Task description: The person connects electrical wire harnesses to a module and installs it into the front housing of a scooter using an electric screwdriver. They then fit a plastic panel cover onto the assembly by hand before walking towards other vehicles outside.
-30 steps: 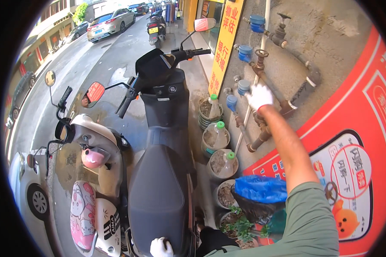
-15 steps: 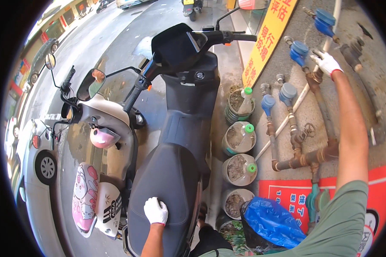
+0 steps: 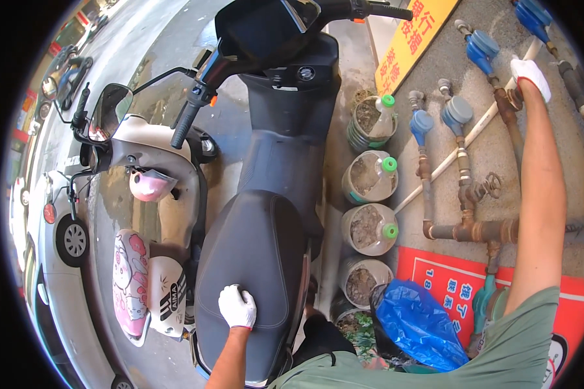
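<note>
My left hand point(image 3: 237, 306), in a white knit glove, rests on the black seat point(image 3: 253, 240) of a scooter, its fingers curled in. Nothing shows in it, though its underside is hidden. Far to the right, my right arm reaches up to the wall. That gloved right hand point(image 3: 532, 79) lies across a slanting white pipe point(image 3: 464, 150), fingers bent over it, with their far side out of sight. Just below the hand is a rusty round fitting point(image 3: 511, 98). A blue water meter point(image 3: 481, 48) sits up and left of it.
Several clear tubs of soil point(image 3: 368, 230) with green-capped bottles line the wall. A blue plastic bag point(image 3: 418, 324) lies near my right side. Other meters point(image 3: 421, 124) and rusty pipes point(image 3: 480, 232) stick out. A second scooter point(image 3: 156, 142) and a silver car point(image 3: 65, 292) stand left.
My view has shifted, so the meters and tubs appear farther right and higher. The right hand stays at the white pipe, its wrist turned somewhat. My left hand remains on the seat.
</note>
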